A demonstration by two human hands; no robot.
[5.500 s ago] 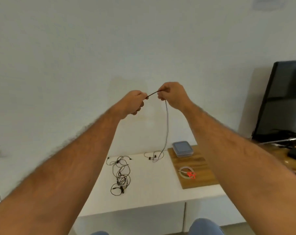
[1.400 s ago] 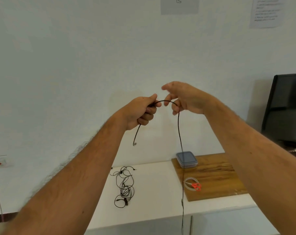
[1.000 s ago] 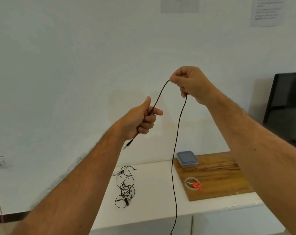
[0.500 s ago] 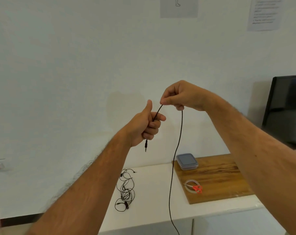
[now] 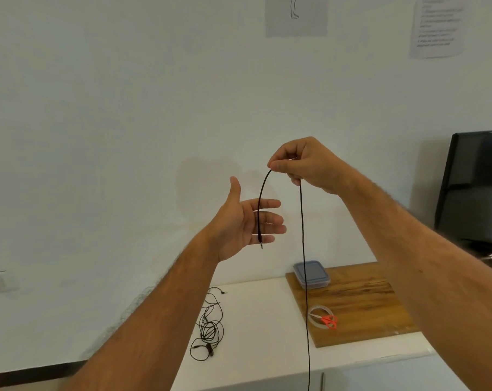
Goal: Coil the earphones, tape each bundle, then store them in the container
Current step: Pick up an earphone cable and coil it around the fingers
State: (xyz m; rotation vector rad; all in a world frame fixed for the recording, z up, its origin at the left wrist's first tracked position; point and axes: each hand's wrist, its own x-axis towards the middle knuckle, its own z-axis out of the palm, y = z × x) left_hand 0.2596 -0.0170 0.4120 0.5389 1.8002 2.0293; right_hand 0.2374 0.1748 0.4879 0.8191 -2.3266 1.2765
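- Two sets of earphones are in play: one black cable (image 5: 301, 235) is pinched high in the right hand (image 5: 309, 167), and a second tangled set (image 5: 209, 331) lies loose on the white worktop (image 5: 261, 328).
- The right hand grips the cable just behind the plug end; the short end arcs down across the left palm, its plug (image 5: 261, 244) hanging by the lowest fingers, while the long run drops straight past the worktop edge and out of view.
- The left hand (image 5: 244, 221) is spread wide, fingers straight, thumb up, gripping nothing; whether the cable touches it or hangs just in front is hard to say.
- This looks like the very start of coiling. To do it well, the left hand should probably trap the plug end against the palm, then the right hand should lay even loops over the fingers, letting the hanging length untwist freely.
- Likely risk: the long tail may swing or snag below, so a steady feed seems wise.
- The lidded container (image 5: 311, 275) sits at the rear corner of a wooden board (image 5: 363, 300), near a tape roll (image 5: 318, 316) with orange scissors (image 5: 329, 321) on it.
- Behind is a plain white wall with papers (image 5: 436, 26) pinned up; a dark screen (image 5: 476, 187) stands at the right.
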